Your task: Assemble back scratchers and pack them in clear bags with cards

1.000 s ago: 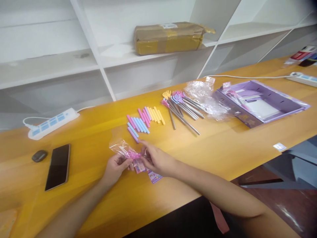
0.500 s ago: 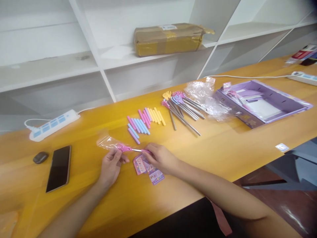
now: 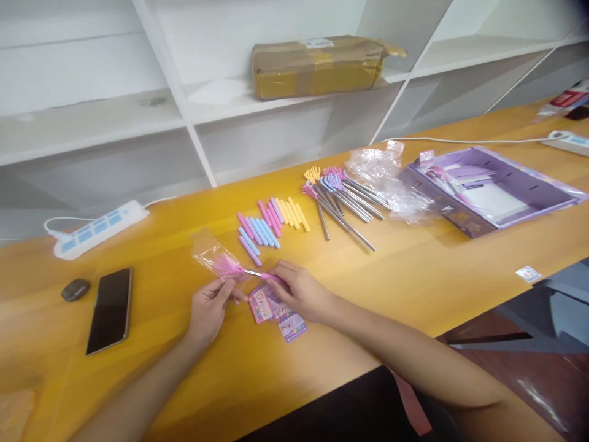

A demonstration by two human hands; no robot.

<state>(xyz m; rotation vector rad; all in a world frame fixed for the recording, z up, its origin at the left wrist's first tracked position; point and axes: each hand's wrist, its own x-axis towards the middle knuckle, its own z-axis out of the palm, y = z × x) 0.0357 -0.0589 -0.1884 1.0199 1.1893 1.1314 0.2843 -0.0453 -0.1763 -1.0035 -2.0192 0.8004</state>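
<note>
A pink back scratcher [image 3: 253,272] with a short metal shaft lies across the space between my hands. Its clawed head is at least partly inside a clear plastic bag [image 3: 209,250]. My right hand [image 3: 299,288] is closed around the pink handle. Thumb and fingers of my left hand [image 3: 209,307] pinch the bag by its lower edge, close to the head. Below the handle lie printed cards [image 3: 291,325], partly covered by my right hand. Beyond my hands are loose coloured handle tubes [image 3: 262,233] in pink, blue, purple and yellow.
Several back scratchers with bare metal rods [image 3: 352,205] are piled behind. Crumpled plastic bags [image 3: 377,166] and a purple box [image 3: 497,184] stand right of them. At left are a phone [image 3: 109,312], a black case [image 3: 75,290] and a power strip [image 3: 101,230]. A carton [image 3: 317,67] sits on the shelf.
The plastic bag has lifted and shifted right, and now reaches further around the scratcher's head. My left hand has moved slightly right. My right hand keeps its hold on the handle.
</note>
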